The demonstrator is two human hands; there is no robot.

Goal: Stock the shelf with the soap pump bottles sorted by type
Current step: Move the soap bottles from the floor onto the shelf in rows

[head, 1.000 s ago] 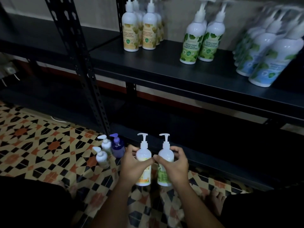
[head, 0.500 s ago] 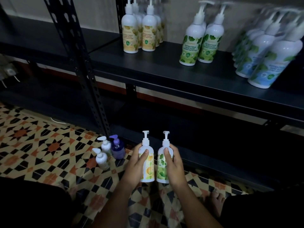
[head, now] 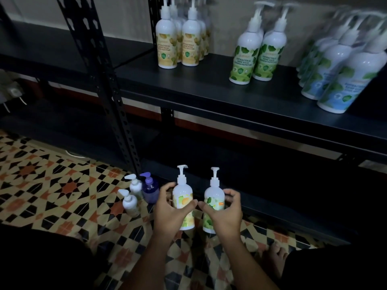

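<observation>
Head view, dim light. Two soap pump bottles in hand, low over the patterned tile floor, in front of the dark bottom shelf. Left hand is wrapped round the lower body of the yellow-label pump bottle, thumb across the front label and fingers curled behind. Right hand holds the green-label pump bottle the same way, thumb on the label and fingers round the far side. Both bottles are upright, pump heads up; whether the bases rest on the tiles or are just off them I cannot tell. Handling estimate: rigid, smooth plastic bodies with glossy labels, likely full and so moderately heavy for their size, somewhat slippery. Best hold is round the widest part of the body, as now; the slim pump neck is a poor lifting point and may depress or twist. Not fragile, but tall and narrow, so tippy when set down beside neighbours. Destinations on the middle shelf: yellow-label group at the left, green-label group in the centre, blue-label group at the right, blurred. Three smaller pump bottles sit on the floor by the shelf upright: two white ones and a purple one. Change against half a second ago: the two bottles then stood touching side by side; now a clear gap separates them, and the thumbs sit further across the labels.
</observation>
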